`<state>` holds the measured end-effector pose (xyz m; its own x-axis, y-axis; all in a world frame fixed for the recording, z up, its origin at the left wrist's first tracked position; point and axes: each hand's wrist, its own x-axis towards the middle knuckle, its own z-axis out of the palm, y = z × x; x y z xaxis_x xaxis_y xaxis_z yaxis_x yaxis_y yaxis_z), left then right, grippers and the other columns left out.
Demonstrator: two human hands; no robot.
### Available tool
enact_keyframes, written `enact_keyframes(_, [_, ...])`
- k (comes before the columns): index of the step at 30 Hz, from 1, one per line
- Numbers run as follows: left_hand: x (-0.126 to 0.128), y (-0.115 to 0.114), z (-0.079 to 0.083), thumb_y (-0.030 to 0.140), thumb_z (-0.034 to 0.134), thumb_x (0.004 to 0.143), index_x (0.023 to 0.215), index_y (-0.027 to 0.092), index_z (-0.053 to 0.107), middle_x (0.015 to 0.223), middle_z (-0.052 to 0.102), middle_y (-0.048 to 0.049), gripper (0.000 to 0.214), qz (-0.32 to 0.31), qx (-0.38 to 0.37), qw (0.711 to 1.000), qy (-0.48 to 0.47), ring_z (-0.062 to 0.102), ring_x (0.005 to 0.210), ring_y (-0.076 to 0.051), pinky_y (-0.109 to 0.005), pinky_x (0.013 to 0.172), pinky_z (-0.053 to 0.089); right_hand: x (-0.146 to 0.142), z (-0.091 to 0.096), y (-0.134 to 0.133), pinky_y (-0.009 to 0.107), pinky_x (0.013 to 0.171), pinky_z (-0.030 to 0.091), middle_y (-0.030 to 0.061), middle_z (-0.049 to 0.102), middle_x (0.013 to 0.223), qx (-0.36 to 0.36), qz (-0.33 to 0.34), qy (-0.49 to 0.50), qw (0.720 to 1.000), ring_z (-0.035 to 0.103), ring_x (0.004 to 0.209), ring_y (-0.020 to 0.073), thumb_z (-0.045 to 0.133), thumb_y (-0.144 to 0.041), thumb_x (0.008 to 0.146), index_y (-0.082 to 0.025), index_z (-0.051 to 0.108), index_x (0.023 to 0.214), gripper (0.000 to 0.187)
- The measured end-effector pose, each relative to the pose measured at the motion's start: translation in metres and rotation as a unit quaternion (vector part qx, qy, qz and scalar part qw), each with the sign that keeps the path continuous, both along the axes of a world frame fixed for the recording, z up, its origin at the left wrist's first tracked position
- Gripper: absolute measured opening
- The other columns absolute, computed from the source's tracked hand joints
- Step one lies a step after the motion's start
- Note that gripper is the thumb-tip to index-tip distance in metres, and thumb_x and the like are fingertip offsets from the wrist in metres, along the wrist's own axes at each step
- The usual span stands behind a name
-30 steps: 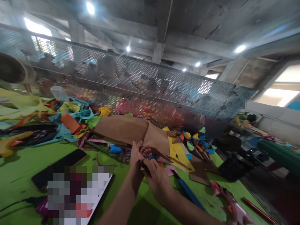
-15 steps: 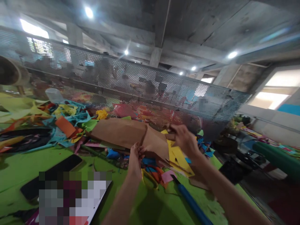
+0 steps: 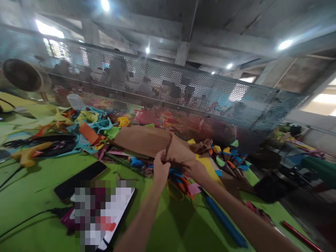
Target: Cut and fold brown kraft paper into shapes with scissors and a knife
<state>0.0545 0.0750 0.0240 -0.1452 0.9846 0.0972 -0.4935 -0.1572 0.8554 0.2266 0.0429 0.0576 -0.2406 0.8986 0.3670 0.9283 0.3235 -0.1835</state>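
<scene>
Toward the middle of the green worktop [image 3: 34, 196], my left hand [image 3: 160, 170] pinches the brown paper [image 3: 144, 140] at its near edge, and my right hand [image 3: 195, 170] grips it just beside (I judge it light and easily creased, best held by the edges).

L hand [image 3: 160, 170] pinches brown paper [image 3: 147, 140], R hand [image 3: 195, 171] at its edge, green table [image 3: 34, 196].
</scene>
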Motion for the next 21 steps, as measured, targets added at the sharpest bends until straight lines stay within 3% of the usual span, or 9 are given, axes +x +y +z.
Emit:
enact_keyframes(3, [-0.007,-0.006,0.014,-0.006,0.061,0.047,0.101,0.025,0.069,0.120,0.064,-0.0069,0.063,-0.001,0.112,0.988,0.106,0.044,0.127,-0.031,-0.040,0.113,0.024,-0.003,0.023,-0.012,0.027,0.065,0.044,0.0066,0.074,0.076,0.025,-0.007,-0.007,1.000,0.067,0.073,0.0202,0.050,-0.023,0.090,-0.020,0.074,0.083,0.026])
enact_keyframes(6, [-0.013,-0.015,0.035,-0.006,0.066,0.044,0.100,0.026,0.070,0.124,0.063,-0.0072,0.065,-0.012,0.161,0.975,0.150,0.039,0.132,-0.034,-0.042,0.116,0.016,-0.004,0.056,-0.036,0.028,0.071,0.044,0.0055,0.072,0.076,0.044,0.026,-0.014,0.999,0.064,0.076,0.0203,0.051,-0.027,0.092,-0.020,0.072,0.083,0.024])
enact_keyframes(8, [-0.017,-0.025,0.052,-0.002,0.071,0.045,0.088,0.027,0.072,0.108,0.069,-0.0067,0.052,-0.036,0.178,0.968,0.175,0.045,0.125,-0.035,-0.045,0.115,0.015,-0.007,0.074,-0.060,0.031,0.073,0.045,0.0069,0.073,0.080,0.073,0.064,-0.009,0.995,0.064,0.078,0.0215,0.050,-0.027,0.092,-0.020,0.072,0.086,0.024])
enact_keyframes(11, [-0.025,-0.046,0.073,0.006,0.073,0.055,0.056,0.025,0.064,0.062,0.064,-0.0018,0.021,-0.109,0.218,0.931,0.272,0.061,0.083,-0.029,-0.047,0.108,0.027,-0.007,0.089,-0.101,0.034,0.076,0.047,0.0073,0.073,0.082,0.074,0.084,0.022,0.993,0.065,0.080,0.0228,0.049,-0.028,0.093,-0.021,0.072,0.089,0.024])
enact_keyframes(13, [-0.036,-0.064,0.081,0.015,0.075,0.060,0.050,0.024,0.061,0.054,0.058,-0.0007,0.019,-0.141,0.231,0.919,0.285,0.059,0.067,-0.025,-0.042,0.091,0.043,0.002,0.093,-0.128,0.036,0.080,0.049,0.0068,0.074,0.091,0.060,0.082,0.073,0.992,0.067,0.086,0.0241,0.055,-0.035,0.092,-0.026,0.072,0.097,0.021])
enact_keyframes(15, [-0.053,-0.086,0.082,0.021,0.075,0.064,0.057,0.022,0.067,0.059,0.062,-0.0017,0.010,-0.195,0.215,0.907,0.305,0.059,0.064,-0.024,-0.034,0.072,0.047,0.019,0.094,-0.149,0.038,0.084,0.051,0.0076,0.073,0.108,0.000,0.076,0.160,0.984,0.067,0.099,0.0274,0.058,-0.049,0.088,-0.030,0.069,0.112,0.033])
enact_keyframes(18, [-0.083,-0.120,0.075,0.027,0.074,0.068,0.063,0.020,0.070,0.069,0.068,-0.0023,0.009,-0.301,0.154,0.875,0.346,0.060,0.069,-0.022,-0.027,0.067,0.045,0.042,0.087,-0.161,0.042,0.091,0.051,0.0096,0.070,0.119,-0.086,0.052,0.313,0.945,0.065,0.110,0.0295,0.034,-0.060,0.095,-0.030,0.069,0.116,0.051])
enact_keyframes(21, [-0.107,-0.145,0.063,0.026,0.061,0.076,0.072,0.017,0.071,0.073,0.069,0.0012,0.014,-0.407,0.127,0.785,0.449,0.061,0.073,-0.018,-0.022,0.066,0.041,0.045,0.069,-0.151,0.046,0.095,0.049,0.0101,0.069,0.122,-0.176,0.007,0.302,0.937,0.064,0.110,0.0305,0.042,-0.056,0.094,-0.025,0.069,0.116,0.046])
